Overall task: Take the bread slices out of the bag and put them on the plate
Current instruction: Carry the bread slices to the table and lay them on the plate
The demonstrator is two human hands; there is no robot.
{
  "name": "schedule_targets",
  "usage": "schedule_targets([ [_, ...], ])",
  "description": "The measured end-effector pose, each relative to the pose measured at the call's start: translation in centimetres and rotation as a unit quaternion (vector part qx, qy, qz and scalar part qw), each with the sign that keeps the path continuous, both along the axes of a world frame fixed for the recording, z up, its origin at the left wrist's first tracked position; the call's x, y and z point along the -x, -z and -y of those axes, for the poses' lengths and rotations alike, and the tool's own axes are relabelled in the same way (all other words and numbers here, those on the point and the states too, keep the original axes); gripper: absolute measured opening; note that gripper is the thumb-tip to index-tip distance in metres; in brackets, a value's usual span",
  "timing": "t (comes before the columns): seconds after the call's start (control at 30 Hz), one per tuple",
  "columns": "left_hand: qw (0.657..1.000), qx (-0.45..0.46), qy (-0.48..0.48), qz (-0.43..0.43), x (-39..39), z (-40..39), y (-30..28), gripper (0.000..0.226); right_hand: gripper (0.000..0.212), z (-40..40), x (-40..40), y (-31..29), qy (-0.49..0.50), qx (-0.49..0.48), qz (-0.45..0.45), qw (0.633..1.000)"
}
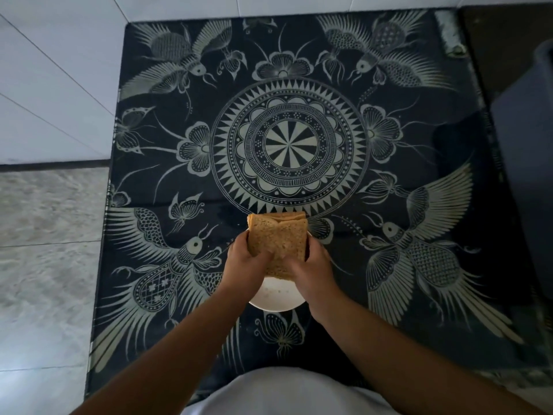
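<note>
Dark patterned bench (299,151) w/ pale tiled floor at left: both hands, left (244,265) & right (311,269), closed round a bread stack (276,238), held over the plate (276,301) near the front edge, prob. to lower it whole; no bag visible.

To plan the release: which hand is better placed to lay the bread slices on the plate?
Neither clearly: left hand and right hand both grip the bread slices above the plate.

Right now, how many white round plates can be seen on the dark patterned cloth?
1. The white round plate lies under the brown bread slices, largely hidden by both hands.
</note>
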State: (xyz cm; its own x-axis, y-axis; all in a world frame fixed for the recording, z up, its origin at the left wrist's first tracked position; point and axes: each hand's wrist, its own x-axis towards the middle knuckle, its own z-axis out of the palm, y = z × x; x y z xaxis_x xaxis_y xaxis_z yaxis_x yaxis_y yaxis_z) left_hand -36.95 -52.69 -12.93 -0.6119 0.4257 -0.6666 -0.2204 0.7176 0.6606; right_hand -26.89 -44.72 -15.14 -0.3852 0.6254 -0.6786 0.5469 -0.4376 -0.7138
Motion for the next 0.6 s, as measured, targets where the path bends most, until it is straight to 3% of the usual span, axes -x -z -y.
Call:
schedule_targets([
  [0.27, 1.0, -0.015, 0.001, 0.005, 0.5, 0.8, 0.0, 0.046, 0.064, -0.3, -0.2, -0.3, -0.017, 0.035, -0.031, 0.999],
  [0.6, 0.999, 0.001, 0.003, -0.037, -0.5, 1.4, 0.5, 0.063, 0.068, 0.0, -0.4, -0.6, -0.041, -0.025, 0.011, 0.999],
])
